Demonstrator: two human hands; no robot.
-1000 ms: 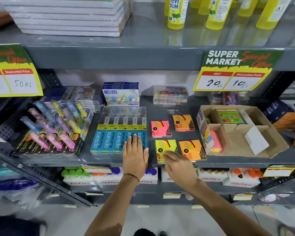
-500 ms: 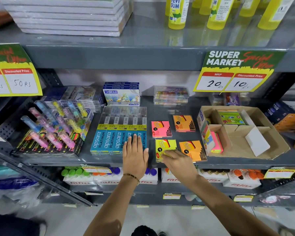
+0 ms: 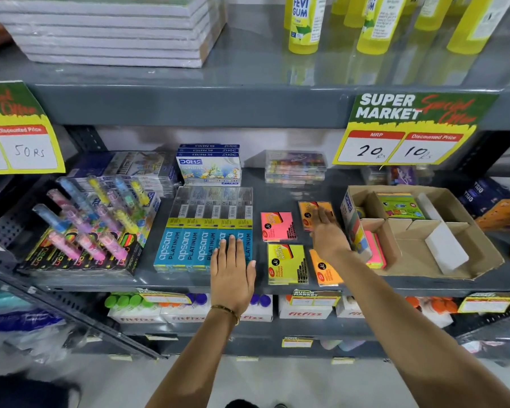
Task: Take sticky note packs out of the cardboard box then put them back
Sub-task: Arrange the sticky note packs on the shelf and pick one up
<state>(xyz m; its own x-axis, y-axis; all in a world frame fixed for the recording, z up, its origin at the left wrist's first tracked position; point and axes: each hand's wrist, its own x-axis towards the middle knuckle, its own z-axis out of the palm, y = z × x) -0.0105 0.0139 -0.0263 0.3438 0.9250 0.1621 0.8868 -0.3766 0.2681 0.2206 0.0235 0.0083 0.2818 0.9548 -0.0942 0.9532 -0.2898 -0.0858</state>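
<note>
Several sticky note packs lie flat on the grey shelf (image 3: 277, 184): a pink pack (image 3: 277, 226), a yellow pack (image 3: 287, 264), a near orange pack (image 3: 324, 269) and a far orange pack (image 3: 308, 210). My right hand (image 3: 327, 234) hovers over the far orange pack, fingers spread, holding nothing, and hides part of both orange packs. My left hand (image 3: 232, 270) rests flat on the shelf edge and the blue pencil boxes (image 3: 203, 234). The cardboard box (image 3: 465, 254) stands to the right, holding a green pack (image 3: 401, 206) and a pink pack on edge (image 3: 376, 251).
A highlighter display (image 3: 92, 228) stands at the left, crayon boxes (image 3: 208, 164) and clear cases (image 3: 295, 167) at the back. A price sign (image 3: 407, 131) hangs from the upper shelf with glue bottles (image 3: 304, 23). Orange boxes (image 3: 507, 219) sit right of the cardboard box.
My right hand left the yellow pack at the shelf front and moved back and to the right, over the far orange pack. The left hand stayed where it was.
</note>
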